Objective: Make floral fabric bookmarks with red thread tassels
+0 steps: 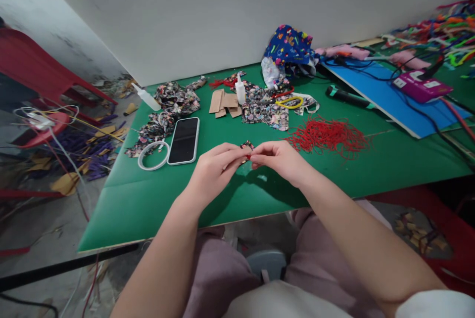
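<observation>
Close together over the green tabletop, my two hands pinch a small piece of dark floral fabric (246,145) with a bit of red on it. My left hand (217,169) is closed on its left side, fingers pressed together. From the right, the thumb and forefinger of my right hand (280,160) meet at the red part. The fingers hide much of the piece. A tangled pile of red cords (328,136) lies just right of my right hand. Left of my left hand are a phone (183,141) and a roll of white tape (153,155).
Behind the hands stand a white glue bottle (241,91), cardboard pieces (223,103), yellow-handled scissors (289,103) and floral fabric scraps (265,114). Another glue bottle (146,97) leans at the left. A blue board (393,95), cables and a purple box (421,85) occupy the right.
</observation>
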The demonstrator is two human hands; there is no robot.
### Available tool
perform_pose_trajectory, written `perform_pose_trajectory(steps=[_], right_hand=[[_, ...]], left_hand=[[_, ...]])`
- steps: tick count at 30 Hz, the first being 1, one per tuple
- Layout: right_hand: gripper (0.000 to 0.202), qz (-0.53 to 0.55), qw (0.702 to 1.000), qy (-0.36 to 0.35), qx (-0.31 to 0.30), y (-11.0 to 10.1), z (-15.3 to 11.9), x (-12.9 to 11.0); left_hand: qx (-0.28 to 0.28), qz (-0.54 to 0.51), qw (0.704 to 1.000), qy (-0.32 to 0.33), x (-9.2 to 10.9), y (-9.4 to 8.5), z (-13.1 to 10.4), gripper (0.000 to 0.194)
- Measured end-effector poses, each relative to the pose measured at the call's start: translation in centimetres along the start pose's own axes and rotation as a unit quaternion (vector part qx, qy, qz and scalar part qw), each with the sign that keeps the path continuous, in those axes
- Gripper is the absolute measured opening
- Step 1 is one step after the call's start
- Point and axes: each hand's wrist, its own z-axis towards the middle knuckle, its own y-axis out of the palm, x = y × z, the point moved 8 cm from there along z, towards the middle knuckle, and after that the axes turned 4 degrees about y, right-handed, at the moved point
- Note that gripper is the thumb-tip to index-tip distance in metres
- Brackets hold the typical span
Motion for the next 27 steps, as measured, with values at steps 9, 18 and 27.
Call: perform_pose_trajectory(steps=[9, 18, 27], right_hand=[[0.015, -0.058, 0.998, -0.011, -0.011, 0.0, -0.1, -0.1], [0.012, -0.067, 0.998, -0.009, 0.0, -0.4, -0.1, -0.3], [0.015, -0.041, 0.999, 0.007, -0.018, -0.4, -0.2, -0.2]], left_hand=[[-0.006, -0.016, 1.0, 0.0, -0.4, 0.8, 0.0, 0.023], [0.013, 0.019, 1.0, 0.009, 0.0, 0.2, 0.0, 0.016], [0.03, 0.035, 0.999, 0.014, 0.1, -0.4, 0.0, 0.015]])
